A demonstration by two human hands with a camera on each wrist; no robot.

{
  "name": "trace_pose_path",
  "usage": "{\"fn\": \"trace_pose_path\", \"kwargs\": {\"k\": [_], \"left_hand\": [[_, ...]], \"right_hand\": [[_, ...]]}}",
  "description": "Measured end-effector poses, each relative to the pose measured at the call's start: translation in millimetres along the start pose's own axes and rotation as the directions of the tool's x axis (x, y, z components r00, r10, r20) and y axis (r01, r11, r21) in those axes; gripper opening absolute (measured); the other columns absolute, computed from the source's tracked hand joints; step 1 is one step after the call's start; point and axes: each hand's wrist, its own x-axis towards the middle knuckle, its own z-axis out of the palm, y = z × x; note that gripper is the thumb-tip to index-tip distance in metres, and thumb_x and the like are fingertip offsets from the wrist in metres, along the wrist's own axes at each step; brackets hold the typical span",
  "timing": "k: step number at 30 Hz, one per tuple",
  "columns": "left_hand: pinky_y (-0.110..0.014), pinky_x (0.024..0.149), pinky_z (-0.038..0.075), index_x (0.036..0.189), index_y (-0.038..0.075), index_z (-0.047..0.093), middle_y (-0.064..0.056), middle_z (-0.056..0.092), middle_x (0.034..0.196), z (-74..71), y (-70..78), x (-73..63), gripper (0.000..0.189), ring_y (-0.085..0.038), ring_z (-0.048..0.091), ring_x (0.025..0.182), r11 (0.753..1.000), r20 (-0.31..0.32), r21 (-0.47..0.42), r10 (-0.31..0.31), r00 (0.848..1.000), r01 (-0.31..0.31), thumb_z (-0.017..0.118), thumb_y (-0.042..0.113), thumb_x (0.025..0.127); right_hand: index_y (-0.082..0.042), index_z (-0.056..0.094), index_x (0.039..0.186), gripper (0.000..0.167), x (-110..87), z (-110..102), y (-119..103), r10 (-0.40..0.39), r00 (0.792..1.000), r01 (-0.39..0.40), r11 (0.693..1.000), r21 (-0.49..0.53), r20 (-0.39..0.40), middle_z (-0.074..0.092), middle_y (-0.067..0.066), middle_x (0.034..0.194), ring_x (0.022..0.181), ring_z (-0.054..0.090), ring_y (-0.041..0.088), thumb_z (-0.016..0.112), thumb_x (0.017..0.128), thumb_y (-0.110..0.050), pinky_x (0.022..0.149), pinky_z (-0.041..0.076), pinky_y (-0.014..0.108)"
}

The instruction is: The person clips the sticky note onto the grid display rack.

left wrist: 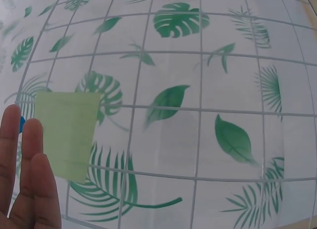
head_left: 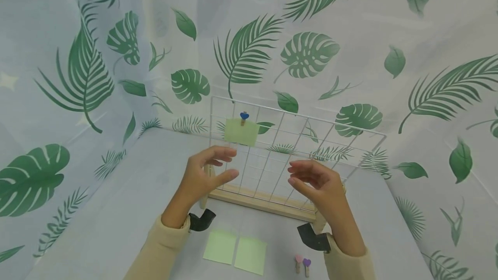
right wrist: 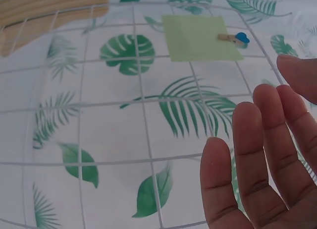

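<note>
A wire grid [head_left: 268, 157] is spanning the head view's centre. Left and right of centre, the left hand [head_left: 204, 170] and right hand [head_left: 324, 183] are hovering, fingers loosely bent, thumbs apart. Two green sheets [head_left: 250, 255] are lying bottom centre; a green note [head_left: 241, 134] is hanging mid-frame under a blue clip [head_left: 244, 116]. Pink clip [head_left: 298, 259] and purple clip [head_left: 307, 263] are lying lower right.

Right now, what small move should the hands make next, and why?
Probably lower the left hand to the left loose note and pick it up: that hand and the right hand look empty, a clipped note hangs on the grid, and the right loose note, pink clip and purple clip also lie on the table.
</note>
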Motion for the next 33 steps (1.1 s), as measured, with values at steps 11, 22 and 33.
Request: {"fn": "trace_pose_path", "kwargs": {"k": [11, 22, 33], "left_hand": [[-0.037, 0.089, 0.061, 0.125, 0.002, 0.075, -0.013, 0.078, 0.118, 2.3, -5.7, -12.2, 0.051, -0.027, 0.072, 0.105, 1.000, 0.013, -0.014, -0.013, 1.000, 0.014, 0.083, 0.043, 0.096], [-0.032, 0.090, 0.059, 0.125, 0.003, 0.075, -0.012, 0.078, 0.119, 4.0, -11.7, -24.9, 0.039, -0.024, 0.073, 0.105, 0.998, 0.001, -0.008, -0.057, 0.998, 0.057, 0.085, 0.026, 0.095], [-0.032, 0.088, 0.060, 0.124, 0.003, 0.075, -0.014, 0.078, 0.117, 6.6, -19.4, -34.0, 0.033, -0.023, 0.073, 0.103, 0.994, 0.001, -0.037, -0.099, 0.995, 0.099, 0.084, 0.012, 0.094]], "right_hand": [[0.000, 0.076, 0.116, 0.034, -11.0, -3, 9, -0.013, 1.000, 0.013, 0.998, 0.069, 0.003, 0.077, -0.006, 0.103, 0.095, 0.073, 0.007, 0.073, 0.089, 0.020, 0.088, 0.059, 0.018], [-0.014, 0.078, 0.117, 0.048, -21.0, -4, 19, -0.032, 0.999, 0.031, 0.991, 0.129, 0.007, 0.078, -0.004, 0.104, 0.096, 0.073, 0.009, 0.071, 0.088, 0.023, 0.089, 0.058, 0.018], [-0.012, 0.078, 0.116, 0.044, -31.3, -9, 28, 0.009, 1.000, -0.010, 0.990, 0.143, 0.006, 0.078, -0.006, 0.105, 0.096, 0.073, 0.009, 0.070, 0.089, 0.023, 0.087, 0.059, 0.019]]}}
